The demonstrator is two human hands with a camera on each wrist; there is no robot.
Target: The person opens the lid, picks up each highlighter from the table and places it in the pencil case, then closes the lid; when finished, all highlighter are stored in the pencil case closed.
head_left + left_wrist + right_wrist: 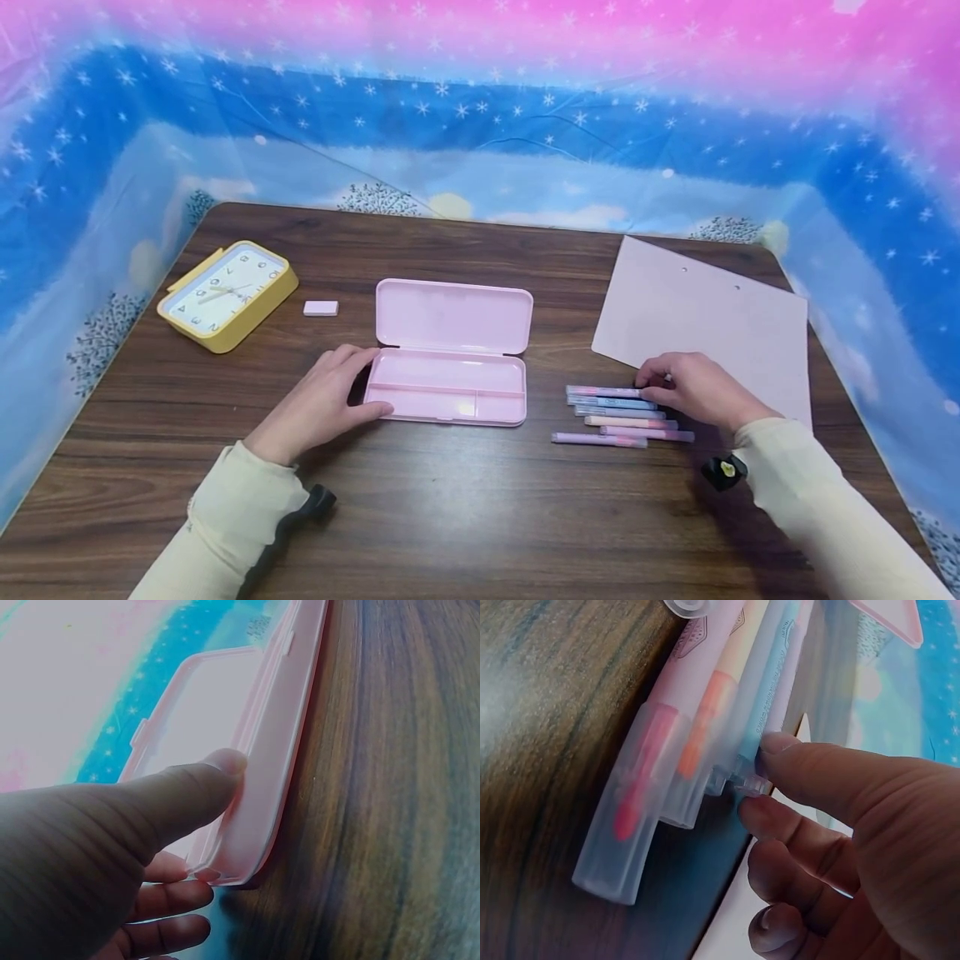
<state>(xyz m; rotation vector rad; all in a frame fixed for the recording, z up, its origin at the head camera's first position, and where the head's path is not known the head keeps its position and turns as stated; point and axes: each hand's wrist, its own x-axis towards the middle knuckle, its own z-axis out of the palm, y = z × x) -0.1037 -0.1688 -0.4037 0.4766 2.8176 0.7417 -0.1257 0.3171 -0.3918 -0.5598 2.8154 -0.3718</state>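
An open pink pencil case (427,404) lies mid-table, its lid (453,317) folded back. My left hand (318,400) grips the left end of the case. In the left wrist view, the thumb (191,791) presses the front rim and the fingers curl by the end. Right of the case lie several highlighters with translucent caps, including a peach one (626,422), a blue one (611,401) and a lilac one (596,439) nearest me. My right hand (697,387) pinches the right end of the farthest, purple highlighter (600,391); that end is hidden by the fingers.
A yellow alarm clock (232,296) lies face up at the left. Beside it is a small white eraser (321,308). A pale pink board (712,325) with two holes lies under and behind the right hand. A patterned cloth (480,108) hangs around the table.
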